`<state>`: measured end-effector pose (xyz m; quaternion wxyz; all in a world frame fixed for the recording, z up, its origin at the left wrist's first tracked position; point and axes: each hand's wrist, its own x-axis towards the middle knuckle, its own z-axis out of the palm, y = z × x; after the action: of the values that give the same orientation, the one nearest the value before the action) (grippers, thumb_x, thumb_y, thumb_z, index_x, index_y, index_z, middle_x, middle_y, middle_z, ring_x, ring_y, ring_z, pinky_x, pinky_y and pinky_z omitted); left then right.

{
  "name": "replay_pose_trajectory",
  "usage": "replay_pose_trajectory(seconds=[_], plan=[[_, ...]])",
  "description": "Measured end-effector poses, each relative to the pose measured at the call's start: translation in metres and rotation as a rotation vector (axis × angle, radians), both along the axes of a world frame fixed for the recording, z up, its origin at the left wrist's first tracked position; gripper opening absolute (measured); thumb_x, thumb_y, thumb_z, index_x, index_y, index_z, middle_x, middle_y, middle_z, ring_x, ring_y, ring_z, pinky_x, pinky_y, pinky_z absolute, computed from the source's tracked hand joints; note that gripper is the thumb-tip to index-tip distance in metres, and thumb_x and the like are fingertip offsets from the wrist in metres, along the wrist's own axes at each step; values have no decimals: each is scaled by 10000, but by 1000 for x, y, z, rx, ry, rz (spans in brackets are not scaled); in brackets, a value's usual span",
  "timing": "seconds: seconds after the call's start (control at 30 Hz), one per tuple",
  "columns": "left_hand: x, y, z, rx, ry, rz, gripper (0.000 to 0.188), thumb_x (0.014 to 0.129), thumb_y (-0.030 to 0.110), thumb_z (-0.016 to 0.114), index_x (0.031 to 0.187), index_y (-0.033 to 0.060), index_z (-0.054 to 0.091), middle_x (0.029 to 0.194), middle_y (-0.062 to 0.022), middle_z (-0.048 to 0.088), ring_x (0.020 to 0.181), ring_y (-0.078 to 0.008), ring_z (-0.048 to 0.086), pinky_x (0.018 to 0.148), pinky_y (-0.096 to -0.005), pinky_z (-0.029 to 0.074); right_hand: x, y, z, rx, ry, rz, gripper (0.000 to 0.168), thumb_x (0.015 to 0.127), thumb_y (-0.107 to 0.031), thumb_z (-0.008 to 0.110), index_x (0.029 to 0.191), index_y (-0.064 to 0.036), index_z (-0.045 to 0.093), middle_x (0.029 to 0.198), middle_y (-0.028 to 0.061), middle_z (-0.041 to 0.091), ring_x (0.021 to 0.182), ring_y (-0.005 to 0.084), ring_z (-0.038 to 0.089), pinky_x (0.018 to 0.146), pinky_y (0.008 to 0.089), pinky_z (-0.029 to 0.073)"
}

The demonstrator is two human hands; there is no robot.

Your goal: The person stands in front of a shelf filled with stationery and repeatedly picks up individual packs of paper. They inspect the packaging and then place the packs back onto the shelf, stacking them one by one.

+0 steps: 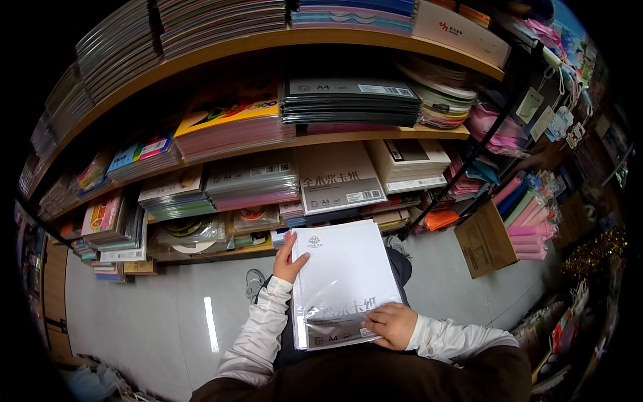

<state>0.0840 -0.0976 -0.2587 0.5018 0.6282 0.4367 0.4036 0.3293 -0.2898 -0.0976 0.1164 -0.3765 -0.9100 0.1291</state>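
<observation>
A stack of white A4 card paper packs in clear plastic wrap point(344, 271) rests on my lap. My left hand point(290, 261) grips its upper left edge, with the thumb over the top face. My right hand point(393, 325) lies on the lower right corner, its fingers spread over the grey printed band; its thumb is near the bottom edge. Just beyond the stack, a similar white and grey card paper pack point(339, 178) lies on a lower shelf, between grey-covered packs point(251, 176) and a thick pile of cream-coloured paper point(412, 166).
Wooden shelves point(321, 139) filled with wrapped paper packs curve around the front. A black metal post point(477, 151) stands at the right. Beyond it, a cardboard box point(482, 243) holds coloured rolls point(527, 216). Plastic-wrapped goods point(95, 382) sit at the lower left on the tiled floor.
</observation>
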Motion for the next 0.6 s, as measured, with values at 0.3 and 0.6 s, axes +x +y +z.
replay_pose_trajectory(seconds=[0.3, 0.6], plan=[[-2, 5, 0, -12, 19, -25, 629, 779, 42, 608, 1333, 24, 312, 1420, -187, 206, 1336, -209, 141, 1039, -273, 167, 17, 128, -18, 133, 55, -266, 390, 746, -174, 595, 1094, -8, 539, 1159, 188, 519, 1098, 333, 478, 924, 412, 393], [0, -2, 28, 120, 220, 15, 541, 760, 111, 647, 1267, 147, 461, 1407, -251, 170, 1328, -335, 134, 1039, -340, 204, 22, 245, -58, 107, -254, -639, 496, 799, -160, 560, 1251, -39, 396, 1347, 134, 355, 1267, 271, 302, 1017, 410, 271]])
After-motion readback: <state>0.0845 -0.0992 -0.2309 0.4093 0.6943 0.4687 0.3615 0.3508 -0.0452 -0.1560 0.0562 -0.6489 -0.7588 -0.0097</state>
